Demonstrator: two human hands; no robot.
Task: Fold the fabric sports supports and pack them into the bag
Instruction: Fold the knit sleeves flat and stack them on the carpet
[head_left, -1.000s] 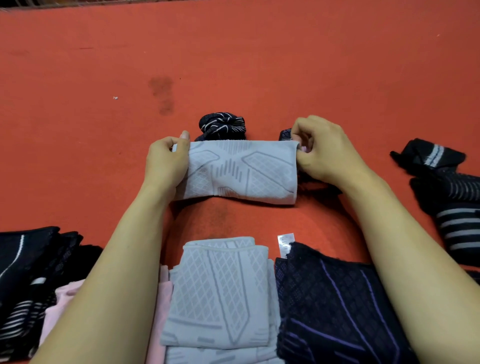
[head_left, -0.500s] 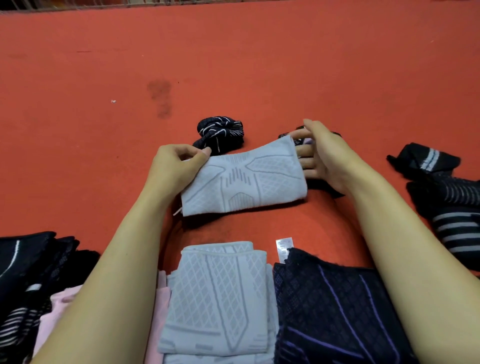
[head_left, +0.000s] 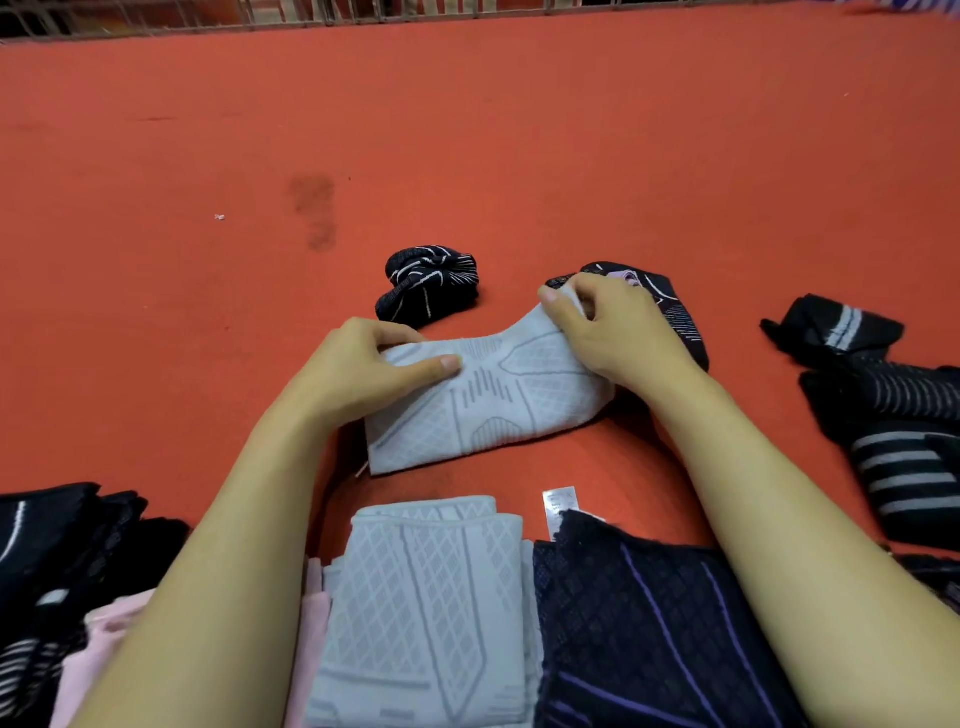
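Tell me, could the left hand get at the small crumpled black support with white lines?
Probably yes: the crumpled black support lies just beyond the left hand on bare red cloth, though that hand now holds the grey support.

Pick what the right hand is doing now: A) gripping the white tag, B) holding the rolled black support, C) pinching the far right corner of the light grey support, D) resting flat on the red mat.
C: the right hand pinches the raised far corner of the light grey support, while the left hand grips its other end.
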